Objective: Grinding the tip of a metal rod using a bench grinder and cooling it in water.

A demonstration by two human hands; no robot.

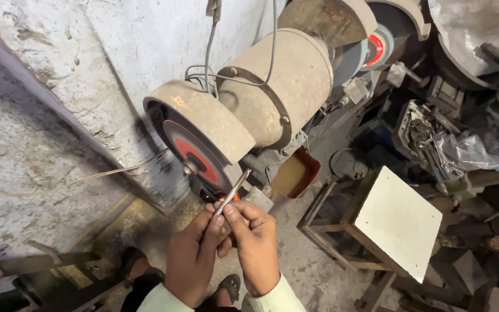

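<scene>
Here, a thin steel rod (pixel 231 193), straight and bright, slanting up to the right, its far tip against the rim of a grinding wheel (pixel 196 155) with a red centre label and dark grey face. Orange glow at the contact, just beside the fingertips. Pinched at its near end by both hands: left hand (pixel 193 261) closed round it, thumb and forefinger pressed on the metal; right hand (pixel 256 245) curled shut too, thumb on top, knuckles touching the left. Pale green sleeve cuffs at both wrists. Above the wheel, a curved guard (pixel 203 112), rough and dust-caked, joined to the fat cylindrical motor housing (pixel 278 86) with grey cables looped over it. Farther right, a second wheel (pixel 371 49). Just right of the hands, a rusty open tray (pixel 295 173) holding murky liquid. Right again, a wooden stool (pixel 397 222) with a white square top. Left, a pitted, flaking grey wall (pixel 41 115). Near, a sandalled foot (pixel 229 286) on gritty floor.
</scene>
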